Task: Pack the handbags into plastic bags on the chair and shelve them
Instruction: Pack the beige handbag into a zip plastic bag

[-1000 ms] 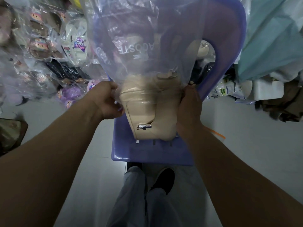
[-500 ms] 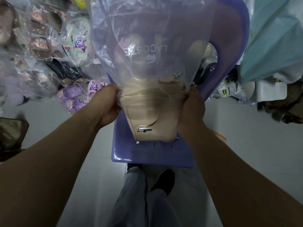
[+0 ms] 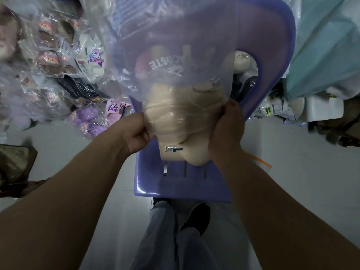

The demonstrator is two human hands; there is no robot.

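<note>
Above a purple chair (image 3: 185, 186), bagged slippers (image 3: 85, 117) at ten o'clock, left hand (image 3: 134, 131) and right hand (image 3: 227, 131) grip the mouth of a clear plastic bag (image 3: 175, 36) to sleeve a beige handbag (image 3: 192, 154).

My purple plastic chair (image 3: 175, 189) stands on the pale floor (image 3: 292, 182); the beige handbag (image 3: 181, 133), half inside a clear plastic bag (image 3: 175, 36), has its lower end at the seat. Bagged slippers (image 3: 87, 121) lie heaped on the floor to its left, 1 orange strip (image 3: 261, 162) to its right.
</note>
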